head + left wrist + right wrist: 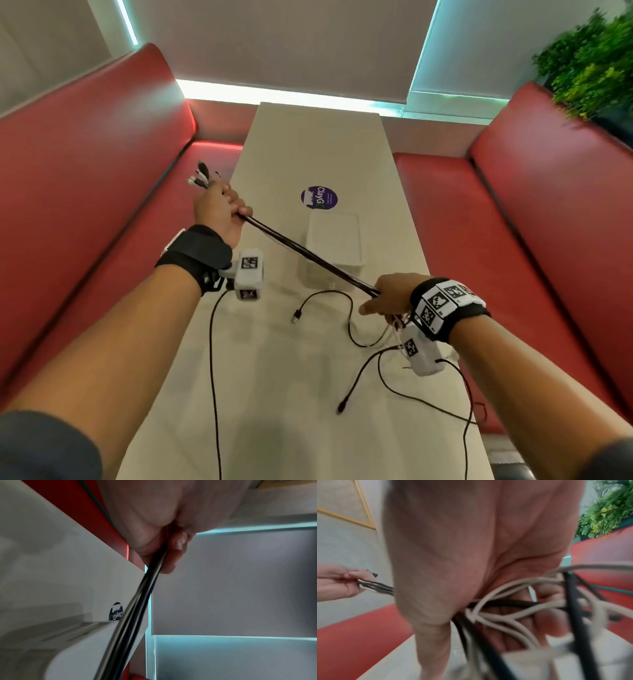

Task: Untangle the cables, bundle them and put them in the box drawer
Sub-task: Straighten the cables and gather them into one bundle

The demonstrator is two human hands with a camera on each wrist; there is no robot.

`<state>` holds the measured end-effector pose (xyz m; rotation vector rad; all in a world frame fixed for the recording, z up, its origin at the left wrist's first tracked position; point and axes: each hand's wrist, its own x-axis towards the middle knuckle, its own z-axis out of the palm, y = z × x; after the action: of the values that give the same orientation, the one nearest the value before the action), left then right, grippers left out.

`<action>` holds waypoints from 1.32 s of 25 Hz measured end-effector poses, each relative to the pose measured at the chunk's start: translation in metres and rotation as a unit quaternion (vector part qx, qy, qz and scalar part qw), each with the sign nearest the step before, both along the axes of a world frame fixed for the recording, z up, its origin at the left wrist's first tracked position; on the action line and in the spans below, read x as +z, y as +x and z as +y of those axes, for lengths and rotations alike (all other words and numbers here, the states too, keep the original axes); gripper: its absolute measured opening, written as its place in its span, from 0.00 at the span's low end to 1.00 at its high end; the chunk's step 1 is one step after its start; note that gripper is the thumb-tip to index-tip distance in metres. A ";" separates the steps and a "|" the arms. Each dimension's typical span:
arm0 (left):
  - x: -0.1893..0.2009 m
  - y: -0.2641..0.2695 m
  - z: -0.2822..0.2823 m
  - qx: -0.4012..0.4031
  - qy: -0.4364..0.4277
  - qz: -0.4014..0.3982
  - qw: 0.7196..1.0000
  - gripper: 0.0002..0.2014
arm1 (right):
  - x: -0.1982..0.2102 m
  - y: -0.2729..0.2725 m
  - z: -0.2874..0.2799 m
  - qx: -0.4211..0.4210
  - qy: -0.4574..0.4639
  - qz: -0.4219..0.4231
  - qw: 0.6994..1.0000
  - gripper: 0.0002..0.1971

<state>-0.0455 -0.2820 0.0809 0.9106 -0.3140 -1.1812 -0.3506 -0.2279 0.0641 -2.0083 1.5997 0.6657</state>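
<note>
Several black and white cables (308, 255) run taut in a bunch between my two hands above the table. My left hand (219, 209) grips the bunch near its plug ends (200, 176), raised over the table's left edge. The wrist view shows the same bunch (137, 595) leaving that fist. My right hand (387, 296) grips the cables lower at the right; white and black strands (496, 609) cross its palm. Loose cable tails (346, 325) trail on the table below it. The white box (334, 246) stands behind the cables, mid-table.
The long beige table (308, 144) carries a round purple sticker (319, 197) beyond the box. Red bench seats (102, 164) flank both sides. A green plant (592, 58) sits at the far right. A black cable (214, 377) hangs from my left wrist camera.
</note>
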 end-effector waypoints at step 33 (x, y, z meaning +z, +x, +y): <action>-0.062 0.049 0.002 0.026 0.082 -0.012 0.996 0.23 | -0.016 -0.051 0.020 -0.396 0.189 -0.057 0.897 0.48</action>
<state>0.0037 -0.2799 0.0190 1.0703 -0.2137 -1.1616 -0.4015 -0.2074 0.0484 -0.9602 1.8395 0.4663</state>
